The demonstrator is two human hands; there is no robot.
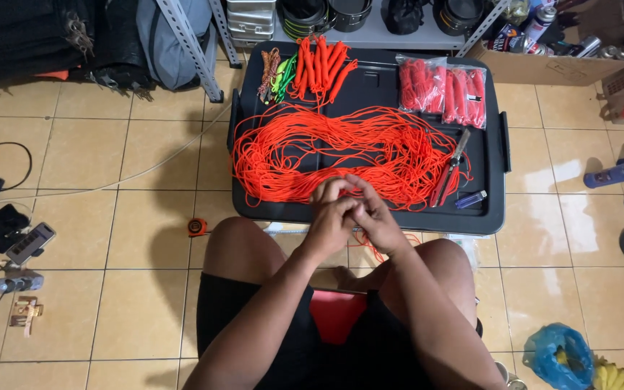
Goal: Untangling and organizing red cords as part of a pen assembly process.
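Head view: seated person, both forearms reach forward over the knees, wrists meeting at the near edge of the black lid.
Left hand: fingers curled tight, pinching orange cord.
Right hand: curled narrow, also gripping the cord; hands touching.
Cord: big loose tangle across the lid, strand trailing to the hands.
On lid: pliers right, blue lighter near right, bagged red bundles far right.
Floor: tan tiles, tape measure left.
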